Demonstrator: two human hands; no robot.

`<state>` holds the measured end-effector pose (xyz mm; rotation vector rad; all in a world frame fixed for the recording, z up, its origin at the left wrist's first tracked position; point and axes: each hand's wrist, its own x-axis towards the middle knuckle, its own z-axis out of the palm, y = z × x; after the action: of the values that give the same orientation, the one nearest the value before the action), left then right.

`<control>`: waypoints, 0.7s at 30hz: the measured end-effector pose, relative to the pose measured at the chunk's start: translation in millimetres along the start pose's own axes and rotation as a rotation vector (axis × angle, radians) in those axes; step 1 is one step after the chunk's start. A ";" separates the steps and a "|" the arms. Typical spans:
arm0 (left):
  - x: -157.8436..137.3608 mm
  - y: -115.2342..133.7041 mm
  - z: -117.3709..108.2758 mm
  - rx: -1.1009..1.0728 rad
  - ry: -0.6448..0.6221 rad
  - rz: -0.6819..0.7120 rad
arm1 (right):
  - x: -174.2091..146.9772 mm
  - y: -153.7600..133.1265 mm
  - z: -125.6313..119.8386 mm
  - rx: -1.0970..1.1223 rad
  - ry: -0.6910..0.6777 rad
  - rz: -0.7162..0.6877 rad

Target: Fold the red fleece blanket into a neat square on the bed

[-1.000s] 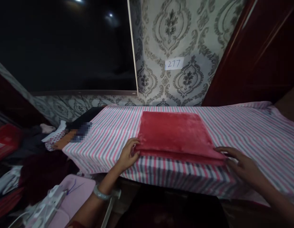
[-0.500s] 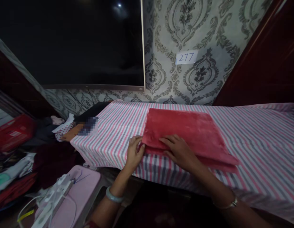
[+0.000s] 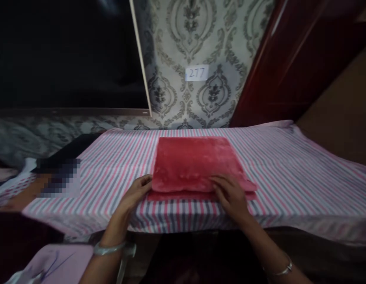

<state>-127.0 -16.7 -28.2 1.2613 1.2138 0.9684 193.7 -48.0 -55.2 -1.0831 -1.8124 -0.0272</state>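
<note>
A folded red plush cloth [image 3: 191, 161], likely a blanket, lies flat on a striped table cover. A lower layer shows along its front edge. At its left front corner is my left hand [image 3: 138, 191], with extended fingers touching the side edge and the thumb apart; a pale bangle is on that wrist. My right hand [image 3: 232, 196] rests at the front edge, right of the middle. Its fingers lie over the top layer and its thumb is lower, by the fold. A thin bracelet circles the right wrist.
The pink, grey and white striped cover [image 3: 112, 173] hangs over the table's front. A large dark screen [image 3: 64, 55] is at the back left. A paper marked 277 [image 3: 197, 73] is on the patterned wall. A pink stool [image 3: 64, 262] stands at the lower left.
The view has turned right, so the cloth appears farther left and squarer to me. My left hand has loosened from the front corner onto the left edge. My right hand stays on the front edge.
</note>
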 end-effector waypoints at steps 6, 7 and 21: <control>3.1 9.4 6.6 0.073 0.026 0.046 | -30.7 52.3 -65.3 -0.160 0.234 0.432; 3.3 9.6 8.8 0.073 0.040 0.060 | -34.0 56.4 -68.8 -0.149 0.225 0.499; -2.6 -5.5 1.1 0.086 0.090 0.113 | -43.0 74.8 -56.8 0.011 0.314 0.697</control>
<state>-126.8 -20.1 -33.4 1.3782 1.2763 1.0749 290.7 -57.2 -89.7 -1.5532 -1.0900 0.2167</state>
